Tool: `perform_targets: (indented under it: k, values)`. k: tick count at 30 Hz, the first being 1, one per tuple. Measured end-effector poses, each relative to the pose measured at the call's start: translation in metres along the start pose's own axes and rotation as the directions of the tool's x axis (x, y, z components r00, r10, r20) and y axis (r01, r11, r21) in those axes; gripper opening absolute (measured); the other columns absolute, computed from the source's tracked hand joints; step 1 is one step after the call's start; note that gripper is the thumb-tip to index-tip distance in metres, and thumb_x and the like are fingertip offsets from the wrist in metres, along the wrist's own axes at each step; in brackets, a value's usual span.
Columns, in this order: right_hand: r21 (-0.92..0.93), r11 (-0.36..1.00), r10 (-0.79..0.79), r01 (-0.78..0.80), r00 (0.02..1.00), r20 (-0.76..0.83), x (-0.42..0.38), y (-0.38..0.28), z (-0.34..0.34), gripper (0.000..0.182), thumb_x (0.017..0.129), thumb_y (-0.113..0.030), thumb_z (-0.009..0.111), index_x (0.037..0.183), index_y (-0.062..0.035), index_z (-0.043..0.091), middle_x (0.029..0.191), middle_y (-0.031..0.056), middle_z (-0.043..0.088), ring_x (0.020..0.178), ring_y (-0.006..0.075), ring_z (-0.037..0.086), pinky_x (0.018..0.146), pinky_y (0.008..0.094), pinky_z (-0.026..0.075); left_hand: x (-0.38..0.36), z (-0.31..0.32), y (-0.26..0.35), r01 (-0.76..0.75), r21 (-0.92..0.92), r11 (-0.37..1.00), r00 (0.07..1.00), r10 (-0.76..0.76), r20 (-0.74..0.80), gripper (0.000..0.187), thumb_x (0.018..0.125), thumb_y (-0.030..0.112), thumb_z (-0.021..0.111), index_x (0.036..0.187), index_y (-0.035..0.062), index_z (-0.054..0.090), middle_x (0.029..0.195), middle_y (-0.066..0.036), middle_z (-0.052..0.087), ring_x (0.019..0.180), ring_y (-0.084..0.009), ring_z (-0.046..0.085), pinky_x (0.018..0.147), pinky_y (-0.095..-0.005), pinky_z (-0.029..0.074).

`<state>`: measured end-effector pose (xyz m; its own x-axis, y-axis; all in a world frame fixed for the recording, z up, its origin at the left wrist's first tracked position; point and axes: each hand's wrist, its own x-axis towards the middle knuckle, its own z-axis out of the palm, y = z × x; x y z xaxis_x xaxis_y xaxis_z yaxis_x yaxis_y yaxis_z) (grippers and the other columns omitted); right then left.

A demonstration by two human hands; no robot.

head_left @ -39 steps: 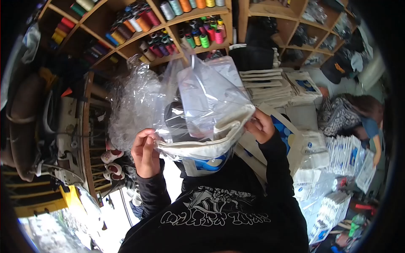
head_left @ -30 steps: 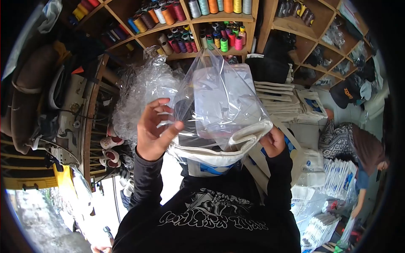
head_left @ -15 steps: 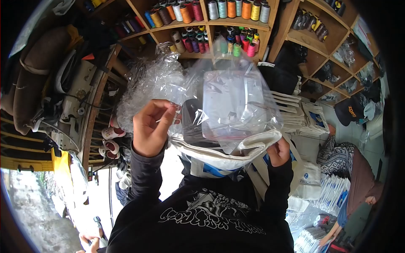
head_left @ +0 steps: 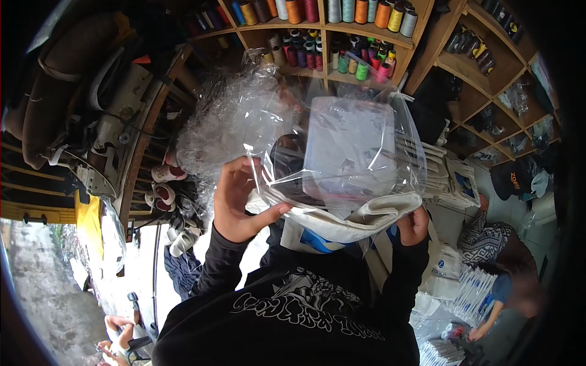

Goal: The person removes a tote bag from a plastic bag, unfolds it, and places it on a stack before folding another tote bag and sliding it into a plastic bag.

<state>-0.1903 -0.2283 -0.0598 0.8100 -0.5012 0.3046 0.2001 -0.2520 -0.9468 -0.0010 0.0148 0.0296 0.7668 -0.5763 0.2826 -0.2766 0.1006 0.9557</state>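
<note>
A folded cream cloth bag (head_left: 342,226) with a blue print hangs between my hands, partly inside a clear plastic bag (head_left: 412,140). My left hand (head_left: 239,204) holds its left end, the thumb on the near face and the fingers behind at the plastic edge. At the right end, my right hand (head_left: 413,226) is closed on the cloth bag and the plastic. Behind the clear plastic shows a pale, translucent rectangular container (head_left: 351,143).
Crumpled clear plastic (head_left: 223,128) lies behind my left hand. Wooden shelves (head_left: 366,30) hold thread spools. Folded cloth bags (head_left: 461,180) are stacked at right. A person (head_left: 510,274) crouches at lower right beside more bags. A sewing machine (head_left: 113,128) is at left.
My left hand has gone from pinching the plastic edge to gripping the cloth bag's left end, thumb extended. The view has shifted, and the crouching person has moved.
</note>
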Motion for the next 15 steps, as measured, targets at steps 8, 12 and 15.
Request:
perform_targets:
  k: [8,12,15]
  values:
    - [0.003,1.0,0.031,-0.031,0.999,-0.033,-0.003,0.0,0.003,0.027,0.079,-0.011,0.056,0.102,0.0018,0.052,0.073,-0.0021,0.053,0.058,0.0016,0.04,0.054,0.0165,0.031,-0.01,-0.001,0.007,0.112,0.04,0.993,0.98,-0.104,-0.17,0.033,0.072,-0.003,0.061,0.102,-0.0072,0.047,0.084,-0.012,0.058,0.083,-0.0159,0.057,0.077,-0.0271,0.046]
    - [0.016,0.991,0.132,-0.131,0.99,-0.045,-0.011,0.007,-0.003,0.028,0.078,-0.014,0.058,0.1,0.0017,0.053,0.074,-0.0013,0.053,0.059,0.002,0.041,0.054,0.017,0.032,-0.012,0.005,0.018,0.011,0.283,0.959,0.981,0.044,-0.189,0.025,0.077,-0.001,0.053,0.101,-0.0082,0.048,0.081,-0.015,0.062,0.075,-0.0153,0.06,0.071,-0.0254,0.048]
    - [0.002,0.996,0.09,-0.09,0.993,-0.077,-0.008,0.0,0.002,0.028,0.077,-0.016,0.059,0.099,0.0014,0.054,0.074,-0.0009,0.054,0.06,0.0024,0.041,0.054,0.0172,0.032,-0.015,0.006,0.016,-0.013,0.361,0.933,0.971,0.098,-0.217,0.024,0.077,0.0,0.05,0.1,-0.0089,0.048,0.08,-0.017,0.062,0.072,-0.0152,0.061,0.068,-0.0243,0.048]
